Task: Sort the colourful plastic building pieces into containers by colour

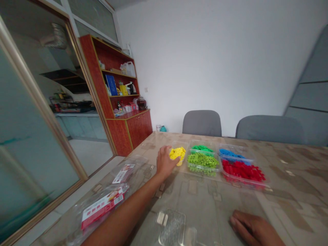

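Observation:
My left hand (165, 162) reaches forward and curls around the near left side of a small clear plastic container (182, 163), thumb at the front. Yellow plastic pieces (177, 152) lie heaped in that container. Just right of it stands a clear container with bright green pieces (202, 149) at the back and lime green pieces (202, 160) in front. Farther right, another holds blue pieces (232, 155) behind red pieces (242, 171). My right hand (252, 227) rests on the table near the front, its fingers curled together with nothing visible in them.
Clear plastic packages with red and white labels (104, 206) lie on the table's left side. Two grey chairs (202, 123) stand beyond the patterned table (289, 177). A red-brown shelf cabinet (128, 130) and a sliding glass door (33, 147) are on the left.

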Demonstrator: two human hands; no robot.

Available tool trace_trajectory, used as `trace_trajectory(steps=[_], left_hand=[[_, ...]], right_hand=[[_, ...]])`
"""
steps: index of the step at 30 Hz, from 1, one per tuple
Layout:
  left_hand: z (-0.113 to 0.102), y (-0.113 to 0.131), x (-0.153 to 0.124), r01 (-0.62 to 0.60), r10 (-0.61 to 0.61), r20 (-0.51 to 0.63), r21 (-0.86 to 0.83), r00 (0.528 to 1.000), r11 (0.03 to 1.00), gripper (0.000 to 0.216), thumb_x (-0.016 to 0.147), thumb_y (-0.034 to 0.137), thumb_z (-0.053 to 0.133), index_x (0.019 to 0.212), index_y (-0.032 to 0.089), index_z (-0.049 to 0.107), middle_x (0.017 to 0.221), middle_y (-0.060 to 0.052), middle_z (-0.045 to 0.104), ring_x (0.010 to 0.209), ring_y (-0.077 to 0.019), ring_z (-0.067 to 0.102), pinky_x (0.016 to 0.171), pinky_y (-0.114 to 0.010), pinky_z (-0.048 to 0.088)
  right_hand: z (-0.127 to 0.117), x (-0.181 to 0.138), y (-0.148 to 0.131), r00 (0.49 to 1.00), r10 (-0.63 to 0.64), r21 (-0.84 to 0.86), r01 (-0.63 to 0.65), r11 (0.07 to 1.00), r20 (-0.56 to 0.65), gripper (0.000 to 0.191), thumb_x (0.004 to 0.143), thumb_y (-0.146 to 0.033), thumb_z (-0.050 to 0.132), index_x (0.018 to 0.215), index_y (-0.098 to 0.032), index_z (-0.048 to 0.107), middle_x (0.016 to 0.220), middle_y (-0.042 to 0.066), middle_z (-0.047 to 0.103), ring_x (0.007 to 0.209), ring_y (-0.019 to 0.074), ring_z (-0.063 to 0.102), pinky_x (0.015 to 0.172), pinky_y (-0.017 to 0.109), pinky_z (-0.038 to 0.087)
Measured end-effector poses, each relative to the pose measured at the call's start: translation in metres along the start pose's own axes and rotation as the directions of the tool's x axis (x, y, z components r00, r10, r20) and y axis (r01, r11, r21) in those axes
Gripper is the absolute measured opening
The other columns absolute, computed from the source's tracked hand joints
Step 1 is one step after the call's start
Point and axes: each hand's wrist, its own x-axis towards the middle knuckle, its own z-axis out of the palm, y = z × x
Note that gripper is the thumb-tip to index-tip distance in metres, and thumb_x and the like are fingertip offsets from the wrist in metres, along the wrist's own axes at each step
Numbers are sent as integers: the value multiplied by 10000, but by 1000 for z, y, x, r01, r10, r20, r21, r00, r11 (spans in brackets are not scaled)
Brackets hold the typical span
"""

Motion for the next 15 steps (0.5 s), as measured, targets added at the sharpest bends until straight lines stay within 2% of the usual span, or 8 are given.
trace_trajectory(steps=[3, 6, 11, 15], left_hand=[[-1, 8, -1, -121, 100, 137, 159, 986, 980, 830, 685, 418, 837, 1400, 198, 479, 1558, -158, 361, 1439, -316, 329, 1181, -406, 247], [3, 10, 3, -167, 102, 228, 287, 968, 943, 976, 666, 482, 828, 1477, 173, 380, 1568, -215, 326, 1445, -374, 309, 1169, -477, 238], [7, 12, 16, -211, 85, 298, 420, 951, 882, 988, 724, 541, 733, 1521, 158, 293, 1442, -230, 476, 1317, -392, 476, 1087, -503, 343], [2, 11, 23, -250, 83, 346, 472, 935, 846, 948, 753, 473, 670, 1543, 167, 246, 1342, -206, 552, 1228, -375, 551, 1026, -489, 409]], right_hand=[[-2, 4, 2, 999, 5, 4, -5, 1000, 41, 472, 979, -559, 246, 659, -234, 369, 657, 26, 560, 623, 195, 574, 609, 284, 377], [-5, 8, 2, 997, -13, 30, 11, 999, 70, 461, 979, -551, 256, 654, -233, 333, 636, -2, 489, 605, 173, 505, 589, 275, 332], [-11, 17, -12, 996, -52, 118, 43, 992, 75, 432, 980, -501, 295, 643, -231, 311, 634, -33, 390, 600, 147, 409, 562, 261, 279], [-18, 31, -32, 995, -77, 157, 66, 985, 68, 407, 972, -460, 345, 637, -230, 344, 629, -28, 423, 602, 153, 437, 559, 264, 285]])
